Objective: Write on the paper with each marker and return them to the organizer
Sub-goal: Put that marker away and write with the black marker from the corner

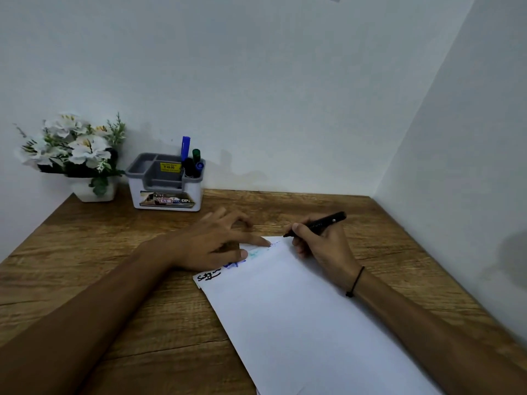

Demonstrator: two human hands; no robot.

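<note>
A white sheet of paper (299, 315) lies slanted on the wooden desk, with black, blue and green scribbles along its top-left edge. My right hand (322, 243) grips a black marker (319, 223), its tip at the paper's far corner. My left hand (219, 240) lies flat with spread fingers, pressing the paper's top edge. The grey and white organizer (165, 181) stands at the back against the wall. Its right compartment holds a blue marker (185, 148), a green-capped marker (196, 155) and other dark ones.
A white pot of white artificial flowers (74, 155) stands in the back left corner beside the organizer. Walls close the desk (85, 252) at the back and on the right. A yellow price sticker (170, 167) sits inside the organizer.
</note>
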